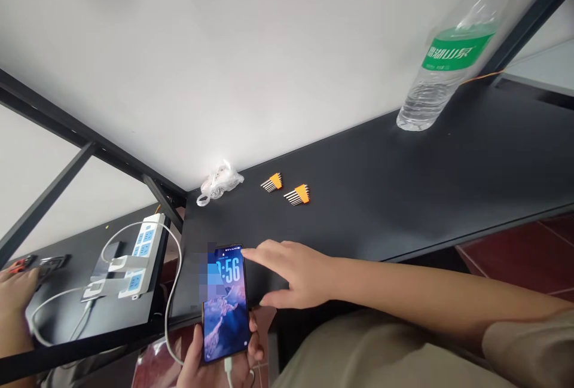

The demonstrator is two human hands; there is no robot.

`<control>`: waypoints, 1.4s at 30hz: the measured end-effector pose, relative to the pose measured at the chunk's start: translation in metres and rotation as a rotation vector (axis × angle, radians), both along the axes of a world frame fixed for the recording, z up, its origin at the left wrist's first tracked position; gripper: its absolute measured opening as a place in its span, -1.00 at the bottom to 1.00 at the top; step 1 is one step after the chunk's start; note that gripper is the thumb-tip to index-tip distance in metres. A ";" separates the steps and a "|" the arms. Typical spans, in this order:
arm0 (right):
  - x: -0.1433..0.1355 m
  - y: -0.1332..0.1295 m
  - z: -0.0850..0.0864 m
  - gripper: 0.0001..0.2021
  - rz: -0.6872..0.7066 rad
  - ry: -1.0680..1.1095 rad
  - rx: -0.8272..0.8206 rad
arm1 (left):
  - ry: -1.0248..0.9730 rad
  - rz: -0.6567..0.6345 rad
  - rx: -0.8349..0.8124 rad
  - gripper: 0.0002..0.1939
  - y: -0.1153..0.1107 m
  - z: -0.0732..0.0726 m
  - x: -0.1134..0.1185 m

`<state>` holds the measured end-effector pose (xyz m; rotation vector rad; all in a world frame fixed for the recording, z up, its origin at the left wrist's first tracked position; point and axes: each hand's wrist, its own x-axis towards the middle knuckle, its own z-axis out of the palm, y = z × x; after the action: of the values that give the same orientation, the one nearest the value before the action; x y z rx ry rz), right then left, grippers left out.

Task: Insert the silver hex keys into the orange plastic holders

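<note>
The phone (228, 331) is upright in the left hand (210, 375), near the edge of the black table (381, 196), its lock screen lit and partly masked by blurred blocks. The left hand cups its lower end, thumb along one side and fingers curled round the other, with a white plug (228, 365) at the bottom. The right hand (305, 274) is loosely open and grasps nothing; its index finger reaches the phone's upper corner, though whether it presses or only hovers I cannot tell, and its thumb stands well apart. The moment looks like handling the phone at that corner; a touch there would call for a steady left hand and a light fingertip. Beyond the right hand lie two orange holders (276, 181) (304, 193) of slim metal bits, with a crumpled plastic bag (220, 181) beside them. Left of both hands are a white cable (181, 256), a power strip (152, 238) and another person's hand (18, 292). Far off to the right of the hands stands a water bottle (457, 50).
</note>
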<state>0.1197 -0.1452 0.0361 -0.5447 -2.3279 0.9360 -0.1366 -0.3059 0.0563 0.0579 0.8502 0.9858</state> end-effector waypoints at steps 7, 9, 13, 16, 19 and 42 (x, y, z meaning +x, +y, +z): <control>-0.011 -0.012 0.002 -0.33 0.227 -0.160 0.191 | 0.008 -0.013 0.033 -0.32 0.002 -0.008 0.003; -0.011 -0.005 0.007 -0.34 0.226 -0.203 0.151 | 0.015 0.014 0.022 -0.34 0.003 -0.007 0.008; 0.003 0.017 0.015 -0.26 0.038 -0.130 -0.072 | -0.011 0.044 0.002 -0.36 0.004 -0.001 0.017; 0.017 0.027 0.017 -0.20 -0.015 -0.078 -0.216 | -0.013 0.073 -0.004 -0.38 0.003 0.001 0.019; 0.028 0.028 0.016 -0.23 0.010 -0.083 -0.256 | 0.018 0.075 0.003 -0.39 0.003 0.000 0.018; 0.195 -0.055 -0.027 -0.56 -0.483 -0.221 -0.157 | 1.774 -0.195 0.144 0.24 0.058 0.020 -0.014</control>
<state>0.3145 -0.2000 0.0087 -1.2642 -2.1614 0.8570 -0.1503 -0.2478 0.0758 1.2530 2.2883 0.6144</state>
